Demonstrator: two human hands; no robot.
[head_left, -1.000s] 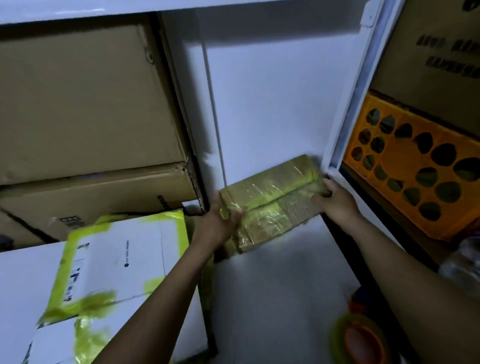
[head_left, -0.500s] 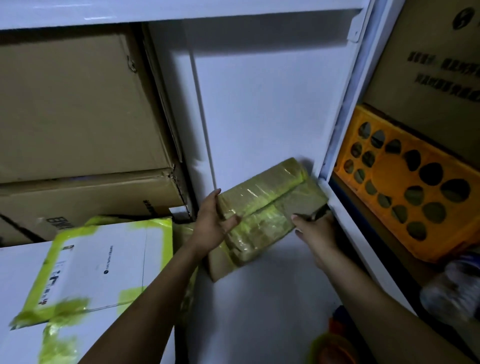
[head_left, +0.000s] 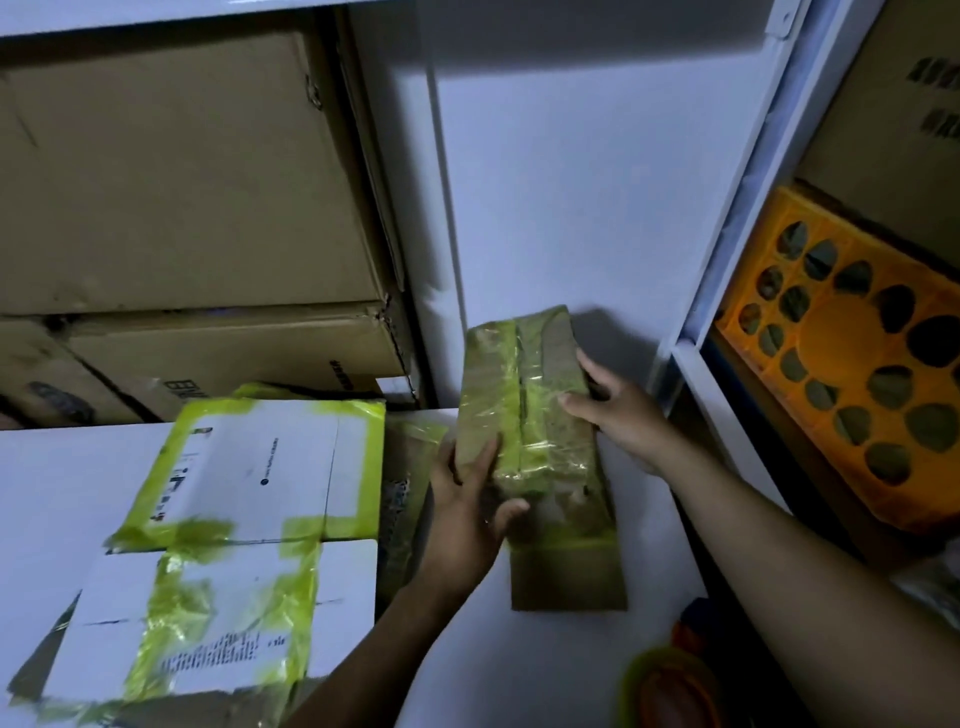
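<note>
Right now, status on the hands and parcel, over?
Both gripping: left hand, right hand on taped brown parcel. Under it, white shelf. Close beside left hand, white taped box.

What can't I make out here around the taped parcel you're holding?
Head view only:
taped parcel underside: hidden by itself, the left hand and right hand.
nearer white box label print: blurred, too small.
round orange thing: cut by bottom edge, blurred.
orange crate contents: dark behind its holes.

Parcel (head_left: 524, 395) right of box (head_left: 260, 467)
</note>
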